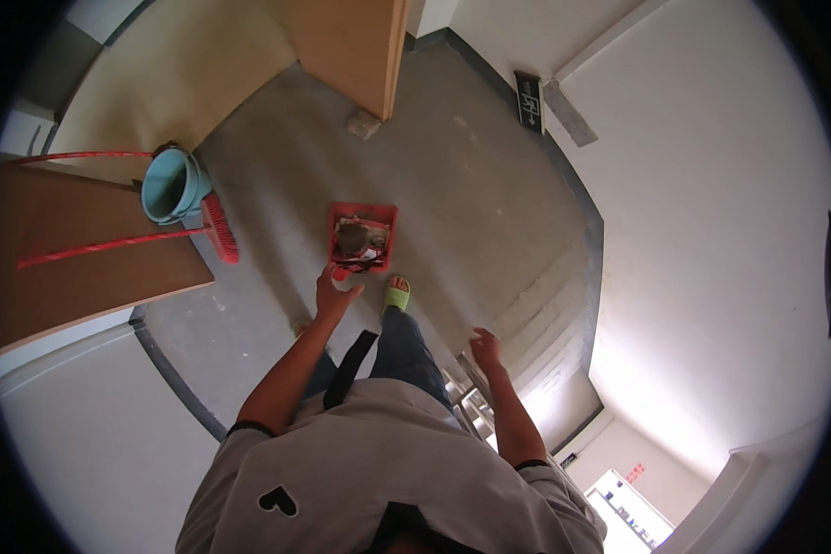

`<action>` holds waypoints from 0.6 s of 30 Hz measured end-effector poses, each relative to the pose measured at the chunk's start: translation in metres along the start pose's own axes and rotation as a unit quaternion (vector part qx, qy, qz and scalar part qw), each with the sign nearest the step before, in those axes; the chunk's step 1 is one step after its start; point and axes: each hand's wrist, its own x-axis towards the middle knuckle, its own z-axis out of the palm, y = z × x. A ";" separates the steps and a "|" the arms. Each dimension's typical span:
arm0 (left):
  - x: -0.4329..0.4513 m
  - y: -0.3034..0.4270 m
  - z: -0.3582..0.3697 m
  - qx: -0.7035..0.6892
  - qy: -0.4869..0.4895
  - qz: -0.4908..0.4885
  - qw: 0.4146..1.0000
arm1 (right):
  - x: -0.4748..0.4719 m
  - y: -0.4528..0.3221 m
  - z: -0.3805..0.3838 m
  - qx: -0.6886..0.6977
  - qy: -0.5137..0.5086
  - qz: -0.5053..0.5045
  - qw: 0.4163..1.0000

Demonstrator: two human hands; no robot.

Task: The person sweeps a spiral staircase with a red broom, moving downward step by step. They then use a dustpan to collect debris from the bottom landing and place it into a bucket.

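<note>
My left hand (335, 299) curls around a small red round-ended thing (340, 274); whether this is a cap or the end of a handle I cannot tell. Just beyond that hand, a red plastic dustpan (393, 228) lies on the floor, filled with a dark lump (352, 237), pale scraps and other debris. My right hand (486, 350) hangs off to the right over the floor, fingers loosely bent and apart, holding nothing.
A red broom (219, 228) and a light blue bucket (169, 185) stand at the left by a brown board (97, 242). A stone (363, 124) sits at the door's (350, 55) foot. An exit sign (529, 102) is low on the right wall. Metal rails (472, 399) are near my right arm.
</note>
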 end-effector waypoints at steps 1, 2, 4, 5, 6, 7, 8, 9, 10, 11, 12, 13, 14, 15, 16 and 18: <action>0.006 -0.004 0.013 -0.054 -0.001 -0.023 0.998 | -0.002 0.038 -0.003 -0.025 0.020 0.046 0.998; 0.012 -0.009 0.023 -0.106 0.005 -0.048 0.993 | -0.009 0.066 -0.011 -0.065 0.049 0.044 0.996; 0.023 0.006 0.037 -0.223 0.006 -0.096 0.970 | -0.024 0.112 -0.013 -0.008 0.062 0.111 0.992; 0.027 0.013 0.037 -0.221 0.006 -0.120 0.968 | -0.027 0.133 -0.010 0.088 0.041 0.173 0.980; 0.033 0.021 0.035 -0.217 0.002 -0.143 0.966 | -0.032 0.151 -0.006 0.187 0.022 0.234 0.954; 0.039 0.024 0.035 -0.210 0.005 -0.160 0.964 | -0.035 0.140 0.000 0.241 0.027 0.216 0.946; 0.039 0.028 0.038 -0.183 0.025 -0.133 0.974 | -0.037 0.132 0.000 0.268 -0.006 0.234 0.935; 0.041 0.034 0.040 -0.184 0.026 -0.139 0.973 | -0.042 0.107 -0.007 0.297 -0.041 0.251 0.921; 0.042 0.050 0.042 -0.193 0.019 -0.146 0.970 | -0.044 0.121 0.002 0.233 -0.044 0.172 0.956; 0.043 0.065 0.041 -0.201 0.012 -0.154 0.967 | -0.047 0.134 0.012 0.163 -0.047 0.093 0.981; 0.050 0.075 0.039 -0.192 0.007 -0.131 0.973 | -0.038 0.143 0.020 0.093 -0.044 0.007 0.995; 0.053 0.070 0.034 -0.177 0.023 -0.103 0.978 | -0.026 0.084 0.006 0.252 -0.061 0.215 0.941; 0.056 0.075 0.036 -0.170 0.024 -0.083 0.982 | -0.021 0.058 -0.001 0.227 -0.044 0.202 0.952; 0.058 0.086 0.034 -0.159 -0.010 -0.090 0.983 | -0.016 0.047 -0.005 0.202 -0.030 0.194 0.960; 0.059 0.101 0.028 -0.143 -0.046 -0.098 0.984 | -0.007 0.046 -0.004 0.199 -0.005 0.161 0.967; 0.061 0.123 0.022 -0.128 -0.084 -0.088 0.984 | 0.015 0.042 0.000 0.192 0.036 0.091 0.977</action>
